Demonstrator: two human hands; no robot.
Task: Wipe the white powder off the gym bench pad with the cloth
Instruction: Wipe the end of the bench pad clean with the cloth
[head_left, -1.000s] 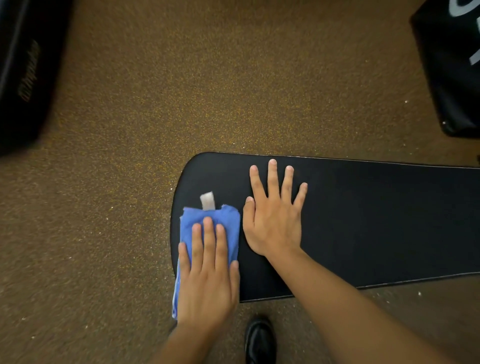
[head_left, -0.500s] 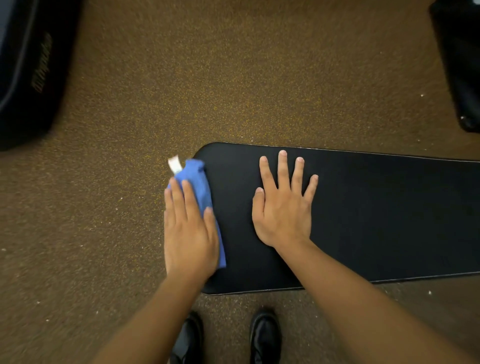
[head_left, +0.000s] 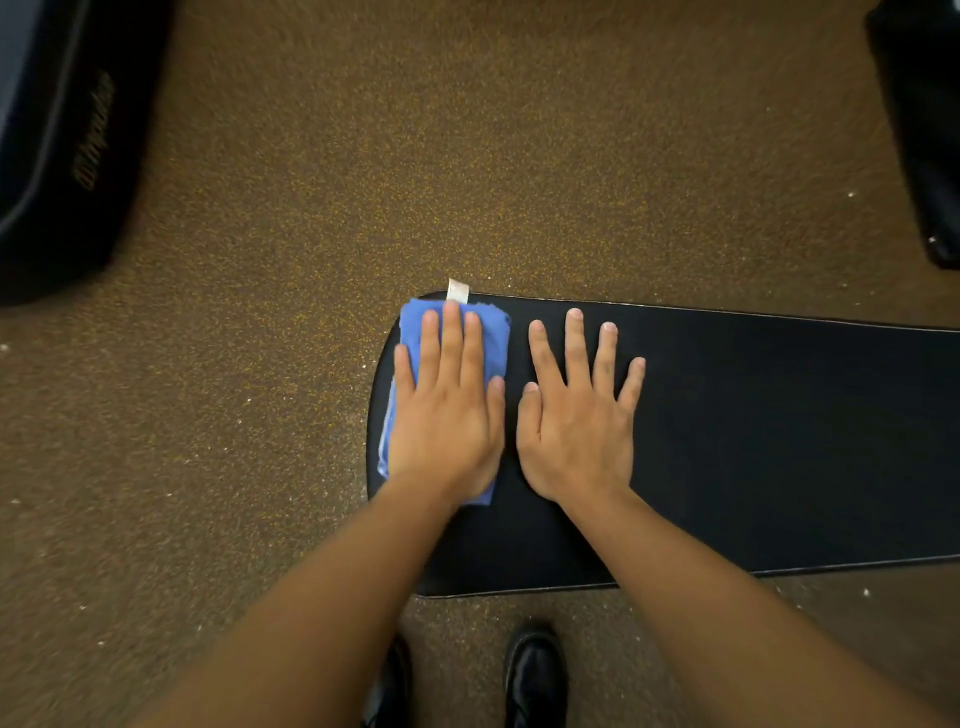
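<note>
At pad's rounded end: blue cloth (head_left: 488, 332) pressed flat under left hand (head_left: 447, 415); right hand (head_left: 576, 421) splayed flat, bracing bench pad (head_left: 779, 441). Even pressure advised.

speckled brown gym floor, dark gear at the edges

a brown rubber floor (head_left: 467, 156) flecked with yellow-orange fills the view, with small white specks (head_left: 850, 195) scattered over it. at the far left lies a dark padded object (head_left: 57, 156) with blurred, unreadable lettering. another dark padded object (head_left: 919, 130) sits at the far right edge. two black shoes (head_left: 535, 675) stand on the near floor. the light is soft and warm.
</note>
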